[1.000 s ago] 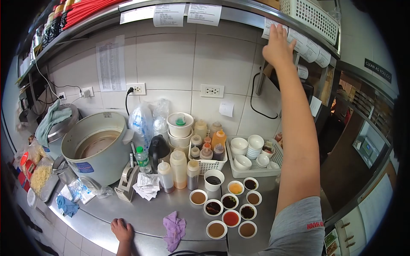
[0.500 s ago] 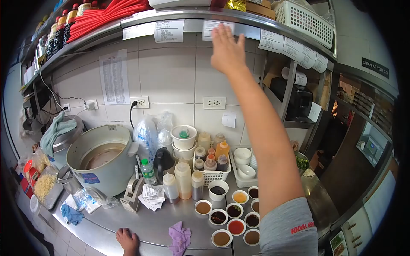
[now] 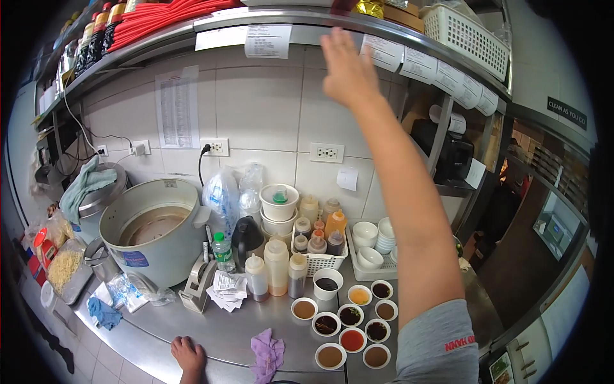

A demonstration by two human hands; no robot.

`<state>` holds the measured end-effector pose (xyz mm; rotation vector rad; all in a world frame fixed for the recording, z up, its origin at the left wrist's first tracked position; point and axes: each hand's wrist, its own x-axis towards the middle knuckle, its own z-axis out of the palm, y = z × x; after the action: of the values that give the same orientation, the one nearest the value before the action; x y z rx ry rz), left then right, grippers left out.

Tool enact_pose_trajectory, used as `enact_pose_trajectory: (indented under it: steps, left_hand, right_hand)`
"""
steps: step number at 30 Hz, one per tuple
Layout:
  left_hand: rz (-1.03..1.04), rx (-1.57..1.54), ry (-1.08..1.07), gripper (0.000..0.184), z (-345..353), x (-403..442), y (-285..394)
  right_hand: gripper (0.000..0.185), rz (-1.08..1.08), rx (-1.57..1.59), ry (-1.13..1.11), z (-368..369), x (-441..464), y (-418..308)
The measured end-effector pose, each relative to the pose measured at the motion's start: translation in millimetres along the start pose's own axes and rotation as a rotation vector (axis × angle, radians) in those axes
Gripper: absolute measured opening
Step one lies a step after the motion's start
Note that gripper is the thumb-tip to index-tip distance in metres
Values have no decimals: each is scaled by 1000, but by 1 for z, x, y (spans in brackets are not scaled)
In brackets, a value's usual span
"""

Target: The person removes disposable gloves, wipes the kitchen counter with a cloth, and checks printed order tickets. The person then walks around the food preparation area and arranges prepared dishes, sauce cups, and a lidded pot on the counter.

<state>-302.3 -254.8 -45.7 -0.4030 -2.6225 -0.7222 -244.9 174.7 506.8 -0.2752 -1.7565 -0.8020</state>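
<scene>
My right hand [image 3: 350, 67] is raised to the metal rail [image 3: 307, 36] under the overhead shelf. Its fingers are stretched out and hold nothing. Just right of them hangs a printed order slip [image 3: 382, 52], with several more slips in a row beyond it. Further left on the rail hangs another printed slip [image 3: 267, 41]. Down at the counter's front edge rests my left hand [image 3: 187, 355], fingers loosely spread on the steel with nothing in them. A crumpled purple cloth [image 3: 267, 355] lies to its right.
Several small cups of sauce [image 3: 352, 340] stand at the right front of the counter [image 3: 160, 326]. Behind are squeeze bottles [image 3: 276, 265], a basket of bottles [image 3: 318, 262] and white bowls [image 3: 369, 258]. A large pot [image 3: 150, 269] and tape dispenser [image 3: 196, 291] stand left.
The slip under my right hand has slid right along the rail and now hangs beside the row. My right hand has moved slightly away from it. My left hand stays on the counter.
</scene>
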Motion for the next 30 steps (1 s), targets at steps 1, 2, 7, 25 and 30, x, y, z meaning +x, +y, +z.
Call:
enact_pose_trajectory:
  steps: [1, 2, 7, 25, 30]
  left_hand:
    - [-5, -4, -6, 35, -1, 0, 0]
    - [-5, -9, -12, 35, -3, 0, 0]
    - [0, -30, -12, 34, 0, 1, -6]
    - [22, -43, -5, 34, -1, 0, -5]
    - [39, -24, -9, 33, -1, -2, -2]
  right_hand:
    - [53, -32, 69, 4, 4, 9, -19]
    - [53, -62, 141, 6, 8, 18, -37]
    - [58, -22, 153, -80, 21, 44, -79]
    - [58, 117, 57, -26, 2, -6, 19]
    - [47, -46, 221, 566, -55, -57, 88]
